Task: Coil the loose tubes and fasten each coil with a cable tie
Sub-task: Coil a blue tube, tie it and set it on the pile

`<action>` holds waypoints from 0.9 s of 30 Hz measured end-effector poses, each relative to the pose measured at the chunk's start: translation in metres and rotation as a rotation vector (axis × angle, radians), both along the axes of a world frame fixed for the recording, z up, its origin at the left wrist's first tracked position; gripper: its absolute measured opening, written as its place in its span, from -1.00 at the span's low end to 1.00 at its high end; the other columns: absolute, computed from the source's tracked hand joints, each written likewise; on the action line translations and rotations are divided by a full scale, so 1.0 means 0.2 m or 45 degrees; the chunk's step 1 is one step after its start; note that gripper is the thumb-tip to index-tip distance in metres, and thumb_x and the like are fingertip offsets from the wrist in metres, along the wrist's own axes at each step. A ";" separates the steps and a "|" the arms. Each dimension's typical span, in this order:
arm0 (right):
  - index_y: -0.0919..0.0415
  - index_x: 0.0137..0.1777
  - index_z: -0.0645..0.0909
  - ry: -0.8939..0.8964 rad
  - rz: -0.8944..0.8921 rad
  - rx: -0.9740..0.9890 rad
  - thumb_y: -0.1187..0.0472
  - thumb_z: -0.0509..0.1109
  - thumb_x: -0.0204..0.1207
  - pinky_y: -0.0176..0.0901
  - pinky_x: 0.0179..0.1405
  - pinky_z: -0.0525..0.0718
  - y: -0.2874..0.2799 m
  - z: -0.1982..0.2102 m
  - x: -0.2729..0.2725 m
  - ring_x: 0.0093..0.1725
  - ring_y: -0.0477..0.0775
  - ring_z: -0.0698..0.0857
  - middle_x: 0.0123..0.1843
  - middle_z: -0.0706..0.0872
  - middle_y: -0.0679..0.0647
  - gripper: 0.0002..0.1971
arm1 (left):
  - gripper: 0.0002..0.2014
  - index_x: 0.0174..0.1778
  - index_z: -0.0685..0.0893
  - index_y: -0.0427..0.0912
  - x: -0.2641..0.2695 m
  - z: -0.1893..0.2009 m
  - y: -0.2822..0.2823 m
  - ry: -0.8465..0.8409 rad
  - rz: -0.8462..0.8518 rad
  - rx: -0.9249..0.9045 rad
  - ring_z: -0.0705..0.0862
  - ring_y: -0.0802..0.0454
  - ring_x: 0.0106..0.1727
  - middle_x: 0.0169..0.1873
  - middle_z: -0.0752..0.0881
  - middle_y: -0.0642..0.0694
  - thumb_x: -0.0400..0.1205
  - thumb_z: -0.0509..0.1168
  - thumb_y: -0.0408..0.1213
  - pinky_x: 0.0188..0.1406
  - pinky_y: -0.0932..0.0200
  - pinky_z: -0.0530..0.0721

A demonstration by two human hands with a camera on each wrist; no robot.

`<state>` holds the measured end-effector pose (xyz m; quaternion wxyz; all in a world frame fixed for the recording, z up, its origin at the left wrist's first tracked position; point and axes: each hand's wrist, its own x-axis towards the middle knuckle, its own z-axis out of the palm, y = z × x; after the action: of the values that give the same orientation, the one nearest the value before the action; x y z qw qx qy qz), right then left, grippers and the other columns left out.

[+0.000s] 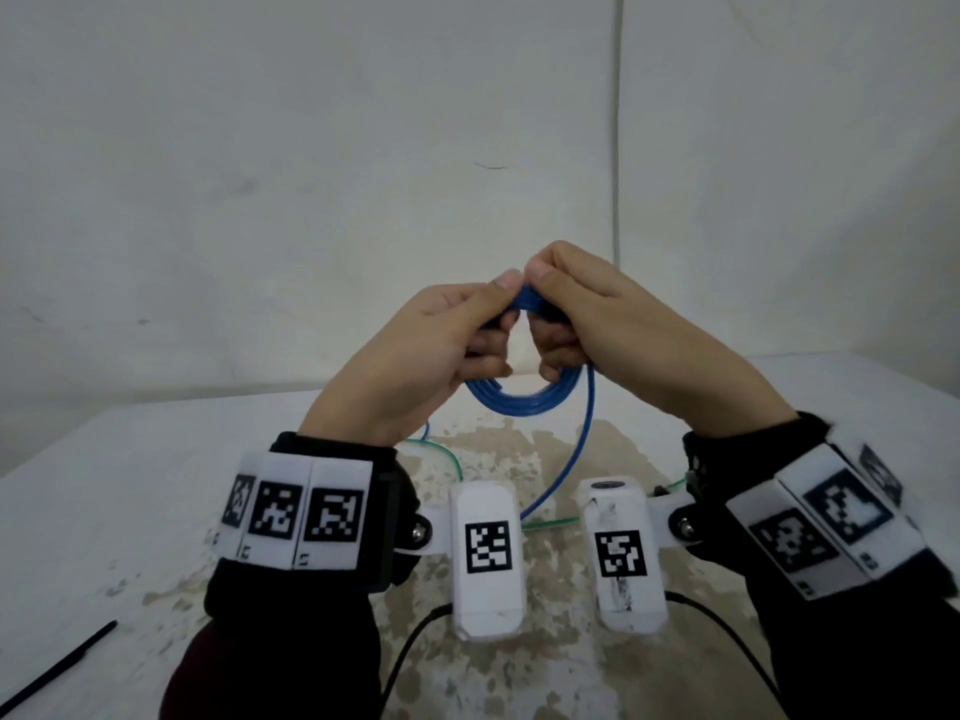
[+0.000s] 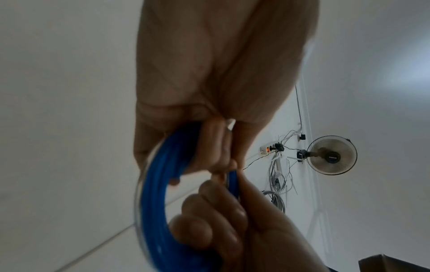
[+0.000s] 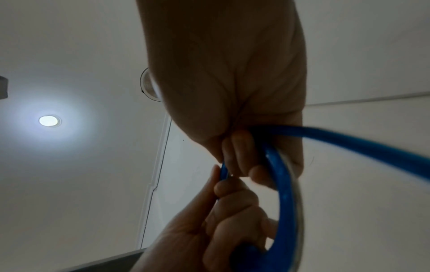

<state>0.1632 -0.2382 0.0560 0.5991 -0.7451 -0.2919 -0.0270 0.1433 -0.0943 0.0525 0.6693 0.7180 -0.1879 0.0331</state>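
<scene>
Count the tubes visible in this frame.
2. A blue plastic tube is coiled in both hands, left hand and right hand, its tail hanging tableward. A thin clear green-tinted tube lies on the table behind the wrists. Others may be hidden.

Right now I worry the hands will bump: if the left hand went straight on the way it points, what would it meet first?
Almost at once the right hand: the left hand points up toward it, both gripping the blue tube coil.

Blue tube [image 1: 524, 400] in coiled loops; thin green tube [image 1: 441, 452] below it. White, brown-blotched table [image 1: 545, 449] beneath the blue tube, with black cable tie [image 1: 57, 667] lower left. Black-and-white square-patterned wrist markers [image 1: 488, 545] nearer.
</scene>
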 end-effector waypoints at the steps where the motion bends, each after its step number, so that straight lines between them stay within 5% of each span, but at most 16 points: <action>1: 0.25 -0.07 0.38 0.014 0.030 0.059 0.15 0.01 0.76 -0.17 -0.37 0.59 0.00 0.00 0.00 -0.49 -0.03 0.38 -0.48 0.39 -0.01 -0.76 | -0.65 -0.34 0.42 -0.20 0.01 0.00 0.00 -0.031 0.043 -0.062 0.15 0.16 -0.59 -0.62 0.20 0.10 0.75 0.07 -0.14 -0.27 0.16 0.25; 5: 0.27 -0.07 0.60 0.039 0.083 0.146 0.14 0.00 0.77 -0.10 -0.08 0.71 -0.02 0.00 0.02 -0.36 -0.02 0.62 -0.41 0.56 0.02 -0.63 | -0.66 -0.33 0.41 -0.18 0.02 0.02 0.01 -0.091 0.177 -0.262 0.17 0.17 -0.63 -0.64 0.21 0.11 0.76 0.07 -0.13 -0.30 0.24 0.38; 8: 0.26 -0.15 0.54 0.048 0.133 0.187 0.15 0.01 0.77 -0.18 -0.22 0.66 -0.02 0.01 0.01 -0.48 -0.08 0.47 -0.49 0.39 -0.06 -0.64 | -0.65 -0.35 0.41 -0.21 0.01 0.04 0.01 0.016 0.018 -0.253 0.27 0.12 -0.66 -0.68 0.31 0.05 0.75 0.04 -0.18 -0.24 0.10 0.31; 11: 0.24 -0.22 0.49 -0.060 0.064 0.117 0.14 0.03 0.76 -0.24 -0.39 0.57 0.00 0.01 0.01 -0.55 -0.12 0.32 -0.55 0.31 -0.13 -0.64 | -0.68 -0.31 0.43 -0.25 -0.01 0.04 0.02 0.017 -0.092 -0.098 0.42 0.04 -0.64 -0.66 0.41 0.01 0.73 0.06 -0.18 -0.20 0.07 0.48; 15: 0.23 -0.27 0.49 -0.166 -0.073 0.123 0.14 0.06 0.76 -0.30 -0.48 0.49 0.03 0.01 0.01 -0.57 -0.12 0.32 -0.59 0.34 -0.16 -0.62 | -0.76 -0.17 0.66 -0.27 -0.02 0.02 0.06 -0.034 -0.057 -0.045 0.71 -0.04 -0.30 -0.42 0.65 -0.08 0.54 0.25 -0.14 -0.08 0.10 0.70; 20: 0.22 -0.24 0.52 -0.157 -0.149 0.255 0.13 0.02 0.77 -0.20 -0.39 0.55 -0.01 0.01 0.04 -0.58 -0.13 0.33 -0.61 0.35 -0.15 -0.61 | -0.73 -0.11 0.75 -0.19 -0.01 0.01 0.10 -0.099 0.064 0.072 0.77 0.02 -0.13 -0.29 0.80 -0.09 0.29 0.44 -0.23 0.13 0.11 0.73; 27: 0.23 -0.23 0.52 -0.110 -0.124 0.302 0.13 0.02 0.77 -0.26 -0.41 0.57 -0.02 0.01 0.04 -0.57 -0.14 0.32 -0.58 0.32 -0.14 -0.61 | -0.71 -0.13 0.77 -0.19 -0.01 0.01 0.09 -0.124 0.075 -0.025 0.79 0.03 -0.21 -0.31 0.82 -0.16 0.24 0.46 -0.22 0.00 0.26 0.73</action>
<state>0.1718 -0.2427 0.0573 0.6679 -0.6803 -0.2758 -0.1226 0.1407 -0.0770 0.0552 0.6651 0.7142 -0.1987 0.0897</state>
